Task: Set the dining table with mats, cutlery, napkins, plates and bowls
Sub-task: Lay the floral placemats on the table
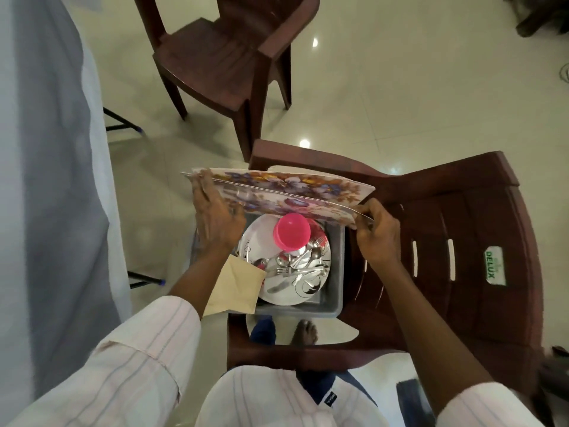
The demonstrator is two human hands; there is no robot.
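A stack of flowered mats (pixel 286 192) is held on edge above a grey tub (pixel 334 300). My left hand (pixel 217 217) grips the stack's left end and my right hand (pixel 377 234) pinches its right end. Inside the tub lies a white patterned plate (pixel 295 288) with several spoons and forks (pixel 295 266) on it. A pink bowl (pixel 292 231) stands upside down on the plate's far side. A cream napkin (pixel 237 288) hangs over the tub's left edge.
The tub sits on the seat of a brown plastic chair (pixel 462 241) in front of me. A second brown chair (pixel 224 57) stands further back on the glossy tiled floor. The table with a pale blue cloth (pixel 52 180) fills the left side.
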